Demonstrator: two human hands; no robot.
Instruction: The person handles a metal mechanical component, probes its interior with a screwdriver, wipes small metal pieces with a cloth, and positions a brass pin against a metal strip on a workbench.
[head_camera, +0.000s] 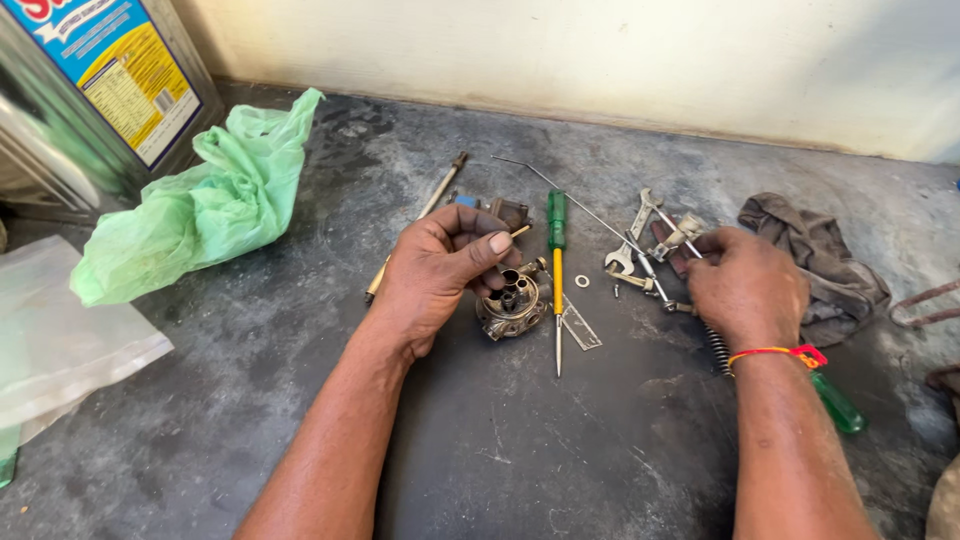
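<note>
My left hand (440, 270) grips a small metal carburettor body (512, 303) that rests on the dark concrete floor, fingers curled over its top. My right hand (745, 285) lies over a heap of small tools (650, 245), spanners and metal parts, with its fingertips among them; whether it grips one I cannot tell. A red thread circles that wrist. A screwdriver (557, 275) with a green and yellow handle lies between the two hands, tip toward me. A small washer (582, 281) sits beside it.
A crumpled green plastic bag (200, 205) lies at the left, a large tin can (90, 90) behind it, a clear plastic sheet (60, 340) at the near left. A dirty grey rag (815, 250) lies right, a green-handled tool (838, 405) under my right forearm. A pale wall runs behind.
</note>
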